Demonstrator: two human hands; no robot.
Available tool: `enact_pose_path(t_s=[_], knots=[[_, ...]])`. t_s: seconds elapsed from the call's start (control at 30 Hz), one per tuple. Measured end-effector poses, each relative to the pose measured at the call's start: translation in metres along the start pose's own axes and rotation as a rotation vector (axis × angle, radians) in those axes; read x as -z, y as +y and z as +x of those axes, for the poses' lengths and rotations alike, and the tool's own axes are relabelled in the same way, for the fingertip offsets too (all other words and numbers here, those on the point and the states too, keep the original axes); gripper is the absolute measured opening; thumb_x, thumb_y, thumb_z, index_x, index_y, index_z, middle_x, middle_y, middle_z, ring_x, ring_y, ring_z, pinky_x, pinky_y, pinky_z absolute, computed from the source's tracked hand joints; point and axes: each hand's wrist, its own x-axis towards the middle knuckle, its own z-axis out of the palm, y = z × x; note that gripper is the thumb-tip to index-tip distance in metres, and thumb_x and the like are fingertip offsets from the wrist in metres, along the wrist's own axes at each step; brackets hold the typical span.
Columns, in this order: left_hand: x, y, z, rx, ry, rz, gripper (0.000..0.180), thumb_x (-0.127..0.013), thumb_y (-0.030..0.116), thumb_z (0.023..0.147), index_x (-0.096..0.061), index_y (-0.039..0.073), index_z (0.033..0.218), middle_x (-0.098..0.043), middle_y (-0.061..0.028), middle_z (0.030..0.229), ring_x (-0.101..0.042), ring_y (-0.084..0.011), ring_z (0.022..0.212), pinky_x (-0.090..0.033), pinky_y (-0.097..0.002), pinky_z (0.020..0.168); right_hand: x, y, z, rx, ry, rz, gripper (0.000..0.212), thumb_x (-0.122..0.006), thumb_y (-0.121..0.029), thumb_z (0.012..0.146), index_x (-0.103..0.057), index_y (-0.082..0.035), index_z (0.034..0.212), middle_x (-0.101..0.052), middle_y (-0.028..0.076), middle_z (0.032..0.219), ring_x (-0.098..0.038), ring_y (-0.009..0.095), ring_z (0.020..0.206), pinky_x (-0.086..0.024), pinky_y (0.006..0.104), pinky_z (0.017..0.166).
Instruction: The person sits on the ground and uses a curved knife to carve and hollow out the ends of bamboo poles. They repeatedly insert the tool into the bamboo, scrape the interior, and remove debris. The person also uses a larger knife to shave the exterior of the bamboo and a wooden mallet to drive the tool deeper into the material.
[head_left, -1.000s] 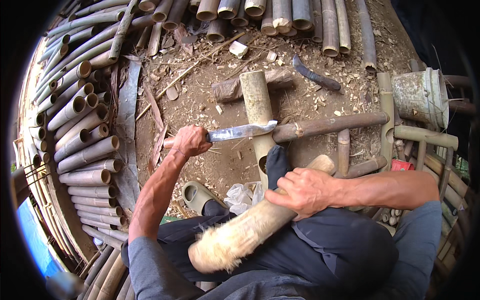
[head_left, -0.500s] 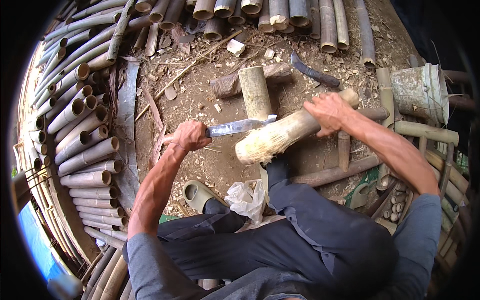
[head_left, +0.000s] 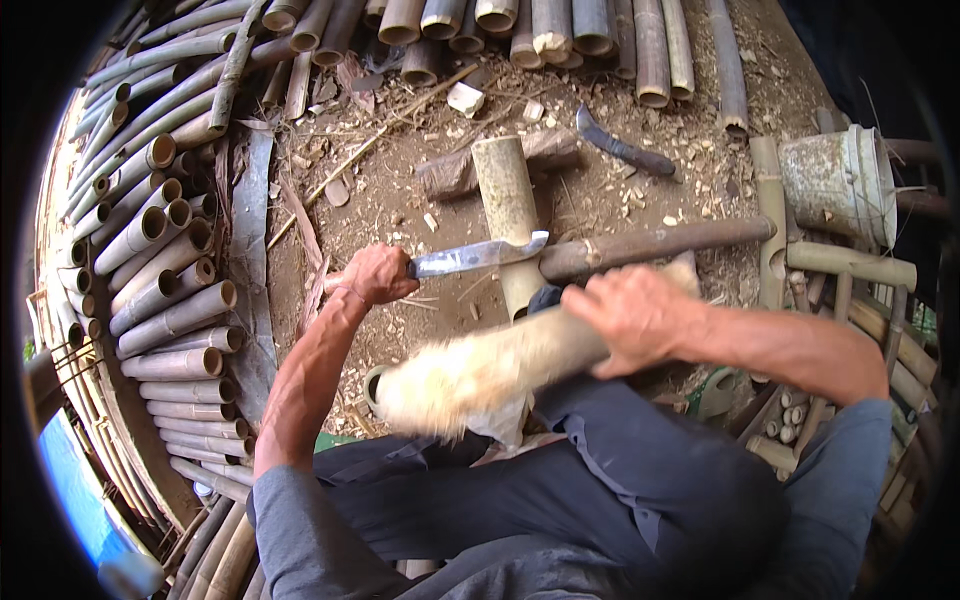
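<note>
My left hand (head_left: 375, 274) is closed round the handle of a machete (head_left: 455, 262). The blade points right, and its tip end crosses a pale, mottled bamboo piece (head_left: 505, 185); whether it is sunk into the bamboo I cannot tell. Closer to my lap, my right hand (head_left: 640, 312) grips a thick wooden club (head_left: 545, 350). The club's battered, fibrous end points left and is blurred by motion, hanging apart from the blade over my foot and a white plastic bag (head_left: 500, 425).
A curved knife (head_left: 625, 145) lies on the chip-strewn ground beyond a short log (head_left: 450, 175). A brown bamboo pole (head_left: 670, 243) runs right from the mottled piece. Cut bamboo tubes (head_left: 180, 365) are stacked at left and far side. A dirty white bucket (head_left: 825, 185) stands at right.
The club in my right hand has swung down toward my lap and to the left, away from the blade. My left hand and the machete have barely moved.
</note>
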Motion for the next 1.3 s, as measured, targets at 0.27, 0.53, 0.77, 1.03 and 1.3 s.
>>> enact_pose_path(t_s=[0.27, 0.53, 0.77, 1.03, 1.3], knots=[[0.001, -0.003, 0.007, -0.061, 0.045, 0.079, 0.026, -0.06, 0.031, 0.072, -0.064, 0.007, 0.063, -0.055, -0.0102, 0.05, -0.053, -0.0237, 0.044, -0.046, -0.0386, 0.046, 0.0, 0.089, -0.001, -0.359, -0.345, -0.244, 0.071, -0.077, -0.047, 0.068, -0.053, -0.004, 0.118, -0.065, 0.013, 0.078, -0.065, 0.025, 0.063, -0.053, 0.0369, 0.056], [-0.09, 0.058, -0.072, 0.175, 0.278, -0.177, 0.041, -0.074, 0.036, 0.081, -0.054, 0.006, 0.1, -0.059, -0.013, 0.094, -0.06, -0.0307, 0.072, -0.05, -0.0425, 0.066, -0.061, 0.005, -0.072, -0.374, 0.353, 0.491, 0.079, -0.086, -0.034, 0.058, -0.05, -0.001, 0.119, -0.064, 0.018, 0.096, -0.065, 0.039, 0.091, -0.053, 0.0439, 0.084], [-0.058, 0.036, -0.061, 0.075, 0.638, 0.103, 0.045, -0.074, 0.044, 0.078, -0.057, 0.013, 0.106, -0.056, -0.0057, 0.097, -0.054, -0.0255, 0.094, -0.037, -0.0456, 0.088, -0.044, 0.015, -0.11, -0.685, 0.655, 0.797, 0.089, -0.078, -0.028, 0.069, -0.037, 0.005, 0.141, -0.058, 0.022, 0.125, -0.056, 0.031, 0.119, -0.042, 0.0399, 0.103], [0.035, 0.0, -0.012, 0.161, 0.184, -0.214, 0.075, -0.052, 0.078, 0.08, -0.071, 0.006, 0.076, -0.063, -0.0146, 0.058, -0.065, -0.03, 0.057, -0.051, -0.0422, 0.058, -0.008, 0.045, -0.103, -0.711, 0.693, 1.389, 0.083, -0.076, -0.027, 0.064, -0.045, 0.006, 0.133, -0.061, 0.016, 0.115, -0.062, 0.021, 0.1, -0.051, 0.0345, 0.086], [0.078, -0.025, 0.036, 0.094, 0.189, -0.017, 0.085, -0.048, 0.086, 0.076, -0.066, 0.004, 0.062, -0.053, -0.0116, 0.048, -0.056, -0.0257, 0.047, -0.045, -0.0423, 0.049, 0.037, 0.067, -0.07, -0.598, 0.721, 1.207, 0.089, -0.08, -0.024, 0.066, -0.037, 0.004, 0.138, -0.059, 0.013, 0.113, -0.064, 0.021, 0.095, -0.052, 0.0353, 0.085]])
